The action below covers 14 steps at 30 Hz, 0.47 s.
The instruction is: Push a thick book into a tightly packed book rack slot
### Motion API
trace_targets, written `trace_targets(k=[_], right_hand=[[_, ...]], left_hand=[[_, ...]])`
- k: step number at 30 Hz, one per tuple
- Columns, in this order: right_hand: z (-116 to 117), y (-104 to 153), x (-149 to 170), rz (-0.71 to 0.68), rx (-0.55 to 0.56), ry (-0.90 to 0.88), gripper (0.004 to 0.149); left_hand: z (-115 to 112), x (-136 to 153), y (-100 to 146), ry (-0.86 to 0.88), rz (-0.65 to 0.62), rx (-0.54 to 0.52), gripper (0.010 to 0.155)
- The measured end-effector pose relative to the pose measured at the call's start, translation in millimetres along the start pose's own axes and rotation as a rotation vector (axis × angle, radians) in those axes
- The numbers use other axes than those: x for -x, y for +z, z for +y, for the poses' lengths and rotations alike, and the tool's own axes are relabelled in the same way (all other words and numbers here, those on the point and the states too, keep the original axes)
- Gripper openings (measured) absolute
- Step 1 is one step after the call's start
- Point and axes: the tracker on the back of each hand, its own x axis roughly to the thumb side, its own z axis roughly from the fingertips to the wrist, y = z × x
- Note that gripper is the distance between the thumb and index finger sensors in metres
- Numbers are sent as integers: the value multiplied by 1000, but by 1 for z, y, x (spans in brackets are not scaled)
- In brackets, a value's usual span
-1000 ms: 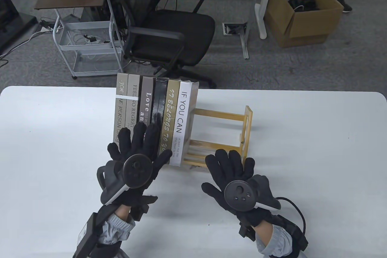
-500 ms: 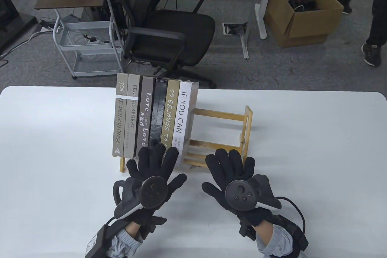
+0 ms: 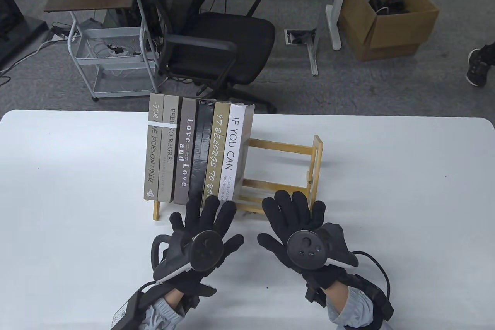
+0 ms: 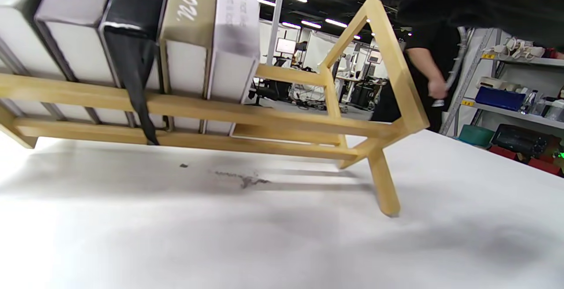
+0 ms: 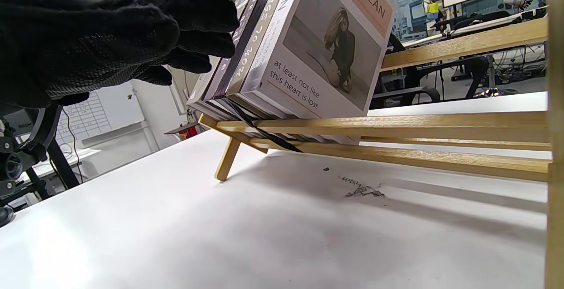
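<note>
White counter (image 3: 386, 175) carries everything. Wooden book rack (image 3: 282, 175) sits mid-counter, long axis left-right, with its right end panel (image 3: 317, 163) upright. 6 books are packed spine-out in the rack's left portion, leaning back; the right portion shows bare slats. Book order left to right: grey "FOR ONE PERSON ONLY" (image 3: 154, 148), grey "FEEL NO REGRET" (image 3: 168, 152), brown "Love and Love" (image 3: 185, 152), the thick black book (image 3: 199, 152), gold "17 BELONGS TO YOU" (image 3: 215, 148), white "IF YOU CAN" (image 3: 234, 152). The black book sits in the slot between "Love and Love" and the gold one, touching both, its spine roughly level with its neighbours. A black ribbon (image 4: 136, 90) hangs from its lower end over the front rails down to the counter. Left hand (image 3: 201, 241) is in front of the books, fingers spread and extended, gripping nothing; fingertips (image 3: 210, 202) lie at the lower ends of the black and gold spines, and whether they actually touch I cannot tell. Right hand (image 3: 305, 237) is flat and splayed, palm down, holding nothing, just in front of the rack's bare right section. A small dark scuff mark (image 4: 242, 179) is on the counter under the rack.
</note>
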Motion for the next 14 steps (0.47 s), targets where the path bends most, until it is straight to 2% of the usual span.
trace_targets(k=[14], right_hand=[[1, -2, -1, 3, -11, 5, 77]], left_hand=[[0, 3, 0, 2, 16, -19, 76]])
